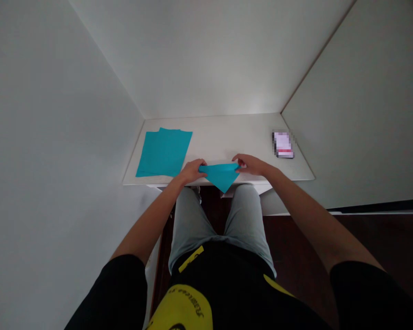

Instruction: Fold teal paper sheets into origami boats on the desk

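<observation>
A turquoise sheet of paper folded into a triangle (221, 176) lies at the front edge of the white desk (227, 137), its point hanging over the edge towards me. My left hand (192, 170) pinches its left corner with curled fingers. My right hand (249, 164) pinches its right corner the same way. Both forearms reach in from below.
A stack of flat turquoise sheets (164, 152) lies on the desk's left side. A small phone-like object (282, 145) rests at the right, near the wall. White walls close in the desk on the left, back and right. My knees sit under the front edge.
</observation>
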`<move>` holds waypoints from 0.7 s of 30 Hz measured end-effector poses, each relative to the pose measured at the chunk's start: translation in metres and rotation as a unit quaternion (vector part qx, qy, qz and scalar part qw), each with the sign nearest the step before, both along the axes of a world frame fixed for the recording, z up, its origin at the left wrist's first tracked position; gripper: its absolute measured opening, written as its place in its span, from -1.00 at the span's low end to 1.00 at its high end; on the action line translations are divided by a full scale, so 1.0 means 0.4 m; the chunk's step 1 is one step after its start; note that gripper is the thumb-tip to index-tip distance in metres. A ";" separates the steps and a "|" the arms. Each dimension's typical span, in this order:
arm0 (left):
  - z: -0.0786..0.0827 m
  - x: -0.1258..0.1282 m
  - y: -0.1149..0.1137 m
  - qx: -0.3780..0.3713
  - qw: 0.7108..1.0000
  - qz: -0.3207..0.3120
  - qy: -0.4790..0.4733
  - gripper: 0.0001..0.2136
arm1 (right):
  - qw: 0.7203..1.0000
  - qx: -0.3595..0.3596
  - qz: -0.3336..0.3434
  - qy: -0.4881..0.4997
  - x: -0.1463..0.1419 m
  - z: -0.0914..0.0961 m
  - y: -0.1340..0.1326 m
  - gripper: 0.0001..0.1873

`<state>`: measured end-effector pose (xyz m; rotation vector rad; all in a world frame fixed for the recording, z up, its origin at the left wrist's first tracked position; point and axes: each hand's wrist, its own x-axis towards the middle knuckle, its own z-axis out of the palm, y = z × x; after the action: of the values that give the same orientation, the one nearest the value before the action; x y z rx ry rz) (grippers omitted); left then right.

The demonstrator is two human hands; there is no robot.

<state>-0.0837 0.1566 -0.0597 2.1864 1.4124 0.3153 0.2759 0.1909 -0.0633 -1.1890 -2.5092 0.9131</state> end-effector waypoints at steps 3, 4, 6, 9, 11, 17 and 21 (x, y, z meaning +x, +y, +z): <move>-0.013 0.001 -0.039 0.041 0.998 -0.022 -0.046 -0.72 | 0.990 0.137 0.007 -0.026 -0.007 0.019 -0.042 -0.74; -0.017 0.004 -0.054 0.053 0.997 -0.025 -0.051 -0.74 | 0.984 0.177 0.002 -0.036 -0.011 0.025 -0.059 -0.82; -0.026 0.012 -0.082 0.080 0.995 -0.028 -0.044 -0.74 | 0.972 0.230 -0.015 -0.056 -0.023 0.033 -0.097 -0.92; -0.035 0.027 -0.120 0.122 0.992 -0.028 -0.007 -0.70 | 0.959 0.266 -0.027 -0.091 -0.044 0.036 -0.147 -0.89; -0.039 0.035 -0.145 0.142 0.989 -0.028 0.021 -0.66 | 0.955 0.274 -0.028 -0.115 -0.048 0.033 -0.168 -0.85; -0.056 0.044 -0.224 0.188 0.981 -0.020 0.053 -0.50 | 0.961 0.250 -0.045 -0.112 0.021 0.011 -0.198 -0.83; -0.074 0.047 -0.254 0.206 0.978 -0.011 0.038 -0.49 | 0.957 0.263 -0.117 -0.021 -0.042 0.011 -0.254 -0.65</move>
<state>-0.0649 0.0548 -0.0894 2.5664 1.4636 0.5654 0.2592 0.0891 -0.0588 -1.2803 -2.3490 0.1419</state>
